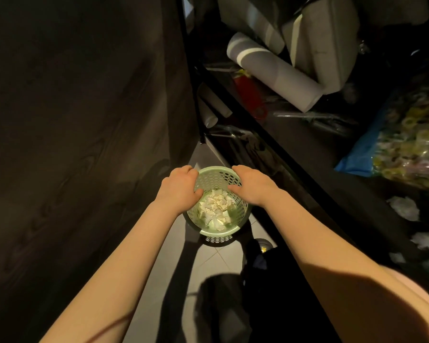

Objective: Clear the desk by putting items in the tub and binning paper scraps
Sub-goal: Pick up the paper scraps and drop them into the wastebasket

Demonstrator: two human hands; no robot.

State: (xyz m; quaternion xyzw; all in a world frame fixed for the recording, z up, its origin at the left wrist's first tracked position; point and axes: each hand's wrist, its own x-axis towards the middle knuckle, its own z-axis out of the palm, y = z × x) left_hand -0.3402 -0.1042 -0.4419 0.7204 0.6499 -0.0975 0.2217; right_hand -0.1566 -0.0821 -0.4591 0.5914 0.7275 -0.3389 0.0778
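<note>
head view: my left hand (181, 186) and right hand (252, 185) are both clamped on the rim of the green bin (218, 233). the left grips at about 10 o'clock on the rim and the right at about 2 o'clock, each with its thumb hooked inside the mesh wall. the paper scraps (216, 209) lie loose in the bottom, a pale heap. the bin sits low over the tiled floor (208, 263), in the narrow gap between the dark tabletop (72, 120) at 9 o'clock and the black shelf (295, 154) at 3 o'clock. i cannot tell if its base is touching the floor or just off it.

both my grips are on the far half of the rim, so i think the near edge could drop if i lift and tip the scraps toward me. the wall looks thin and may flex if i squeeze. the gap is tight, so a swing to 3 o'clock could knock the shelf, where a rolled mat (278, 73) hangs over the edge. something dark lies on the floor at 6 o'clock, and i might catch the bin on it. the tub isn't in sight.
</note>
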